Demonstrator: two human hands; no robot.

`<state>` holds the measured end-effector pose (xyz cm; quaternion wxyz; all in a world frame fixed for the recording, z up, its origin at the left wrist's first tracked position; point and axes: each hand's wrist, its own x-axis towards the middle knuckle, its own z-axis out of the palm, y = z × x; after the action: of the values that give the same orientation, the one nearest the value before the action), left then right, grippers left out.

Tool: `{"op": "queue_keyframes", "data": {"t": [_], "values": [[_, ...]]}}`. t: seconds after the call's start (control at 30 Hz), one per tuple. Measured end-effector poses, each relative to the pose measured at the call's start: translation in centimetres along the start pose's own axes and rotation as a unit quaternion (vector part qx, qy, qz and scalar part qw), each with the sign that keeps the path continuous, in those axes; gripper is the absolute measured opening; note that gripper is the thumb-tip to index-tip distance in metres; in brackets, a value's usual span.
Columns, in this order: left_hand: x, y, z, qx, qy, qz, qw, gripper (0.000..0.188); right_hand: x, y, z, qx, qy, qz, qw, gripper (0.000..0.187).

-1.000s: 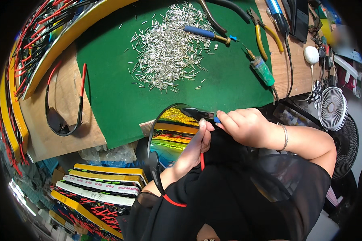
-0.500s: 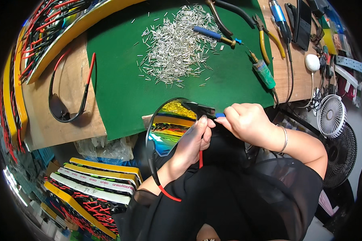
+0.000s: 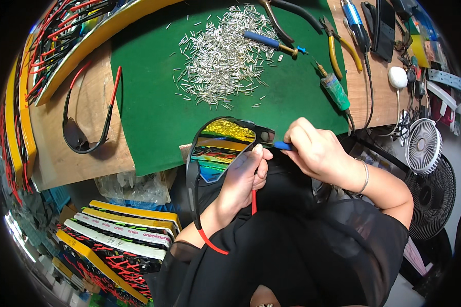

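A pair of sunglasses (image 3: pixel 219 153) with a mirrored, many-coloured lens and black, red-tipped temples is in my left hand (image 3: pixel 247 176). The thumb and fingers pinch the frame near its right hinge. My right hand (image 3: pixel 317 152) is closed on a slim blue tool (image 3: pixel 283 146), whose end points at that hinge; the tip is too small to make out. Beyond the hands, many short silvery metal pins (image 3: pixel 225 61) lie heaped on a green mat (image 3: pixel 153 117). A blue-and-brass hand tool (image 3: pixel 264 39) rests across the heap.
Another pair of sunglasses (image 3: pixel 82 138) stands at the left of the bench. Yellow-handled cutters (image 3: pixel 338 51), a green-handled tool (image 3: pixel 334 89) and a blue corded tool (image 3: pixel 354 23) lie to the right. Trays of glasses (image 3: pixel 123 240) are stacked lower left; a white fan (image 3: pixel 423 146) stands at right.
My right hand has drawn slightly up and away from the hinge, so more of the blue tool shows. The sunglasses have tilted slightly in my left hand.
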<state>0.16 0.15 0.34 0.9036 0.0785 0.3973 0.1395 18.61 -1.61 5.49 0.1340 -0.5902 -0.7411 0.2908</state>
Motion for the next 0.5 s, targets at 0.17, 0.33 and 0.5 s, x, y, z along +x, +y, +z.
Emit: {"op": "queue_keyframes", "data": {"t": [0.17,0.33,0.5], "values": [[-1.0,0.4,0.8,0.043,0.020,-0.010,0.999,0.029,-0.4,-0.2,-0.1,0.050,-0.060,0.082,0.994,0.023],[-1.4,-0.3,1.0,0.057,0.016,0.019,0.998,0.026,-1.2,-1.4,-0.3,0.022,-0.008,0.030,0.999,0.022],[-1.6,-0.4,1.4,0.065,0.037,0.017,0.997,0.020,-1.5,-1.1,-0.2,0.106,-0.051,0.110,0.987,0.024]]}}
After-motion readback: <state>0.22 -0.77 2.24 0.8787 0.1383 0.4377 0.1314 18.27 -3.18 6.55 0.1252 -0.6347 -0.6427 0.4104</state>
